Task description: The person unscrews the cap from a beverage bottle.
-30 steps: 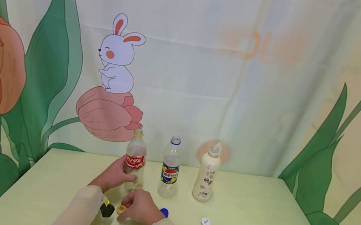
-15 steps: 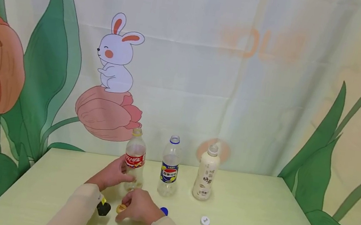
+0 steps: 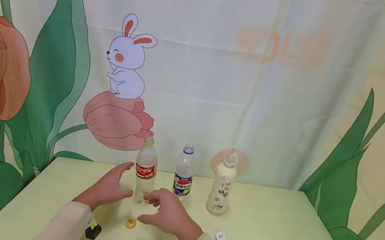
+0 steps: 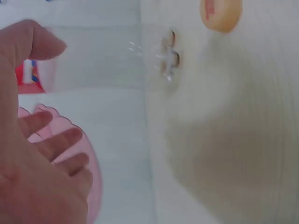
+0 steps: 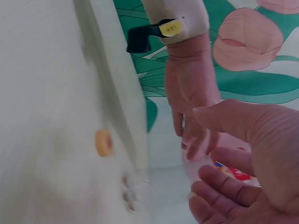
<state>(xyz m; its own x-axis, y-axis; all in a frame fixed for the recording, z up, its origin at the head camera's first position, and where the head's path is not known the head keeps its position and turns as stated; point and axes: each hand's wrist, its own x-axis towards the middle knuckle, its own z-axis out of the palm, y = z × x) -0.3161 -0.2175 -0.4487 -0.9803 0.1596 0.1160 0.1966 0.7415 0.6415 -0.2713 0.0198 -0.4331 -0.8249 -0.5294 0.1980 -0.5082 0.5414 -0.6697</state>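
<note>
A clear plastic bottle with a red label (image 3: 146,171) stands uncapped at the left of a row. Just left of it is my left hand (image 3: 109,187), its thumb and fingers spread apart and holding nothing. My right hand (image 3: 170,214) hovers to the bottle's front right, fingers loosely bent with a gap to the thumb. On the table, below the gap between both hands, lies an orange-yellow cap (image 3: 131,222). The left wrist view has that cap (image 4: 221,14) near its top edge; the right wrist view has the cap (image 5: 103,143) away from my fingers.
A clear bottle with a blue label (image 3: 182,184) stands in the middle, its base partly behind my right hand. Further right is a cream-coloured bottle (image 3: 222,186), also uncapped. A white cap (image 3: 220,237) lies in front of it on the pale table (image 3: 272,232). A printed curtain hangs behind.
My left hand has let go of the red-labelled bottle and drawn left. My right hand has released the orange-yellow cap and moved up and right, now covering the blue cap.
</note>
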